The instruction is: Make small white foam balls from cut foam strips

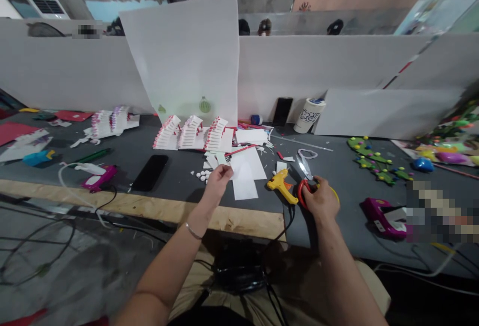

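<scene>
Matt paper sheet (244,178), steel scissor blades (304,166)

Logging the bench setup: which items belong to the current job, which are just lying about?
In use: right hand holding red-handled scissors; left hand over white cut sheets; probably the yellow glue gun beside them.
Lying about: black phone, magenta glue gun, white cup.

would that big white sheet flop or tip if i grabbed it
The tall white sheet looks light and somewhat floppy, as its lower left edge bows. Propped against the grey wall, it could tip forward onto the red-edged paper stacks.
</scene>
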The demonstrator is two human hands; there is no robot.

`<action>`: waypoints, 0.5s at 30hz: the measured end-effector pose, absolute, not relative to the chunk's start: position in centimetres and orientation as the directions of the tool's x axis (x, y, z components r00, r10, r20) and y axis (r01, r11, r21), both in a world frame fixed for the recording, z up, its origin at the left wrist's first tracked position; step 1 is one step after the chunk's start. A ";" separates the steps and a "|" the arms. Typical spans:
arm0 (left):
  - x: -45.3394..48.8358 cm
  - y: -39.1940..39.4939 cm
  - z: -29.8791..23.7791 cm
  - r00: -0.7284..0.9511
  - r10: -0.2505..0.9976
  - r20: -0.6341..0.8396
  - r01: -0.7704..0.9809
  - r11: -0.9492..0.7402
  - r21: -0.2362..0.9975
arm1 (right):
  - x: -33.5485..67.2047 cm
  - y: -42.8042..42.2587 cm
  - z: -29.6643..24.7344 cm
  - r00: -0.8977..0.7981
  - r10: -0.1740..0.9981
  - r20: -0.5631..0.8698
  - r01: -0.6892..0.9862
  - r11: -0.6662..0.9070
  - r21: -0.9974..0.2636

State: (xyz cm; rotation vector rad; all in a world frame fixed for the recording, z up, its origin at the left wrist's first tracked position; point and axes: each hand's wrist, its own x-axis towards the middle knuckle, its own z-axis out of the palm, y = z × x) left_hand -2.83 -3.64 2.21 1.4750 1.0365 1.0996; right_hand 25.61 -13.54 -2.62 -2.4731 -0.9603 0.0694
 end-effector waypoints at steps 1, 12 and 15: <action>-3.2 -3.8 2.6 0.233 0.967 0.098 -0.004 -0.100 0.995 | 25.6 -13.5 -2.6 0.755 0.643 0.128 0.622 -0.640 -0.452; -6.5 -7.8 2.2 0.509 0.803 -0.310 -0.535 0.577 0.617 | 26.0 -14.0 -1.9 0.561 0.806 0.190 0.827 -0.537 -0.166; -6.8 -8.1 1.1 0.529 0.789 -0.313 -0.518 0.592 0.617 | 26.0 -14.8 0.0 0.517 0.838 0.174 0.856 -0.511 -0.083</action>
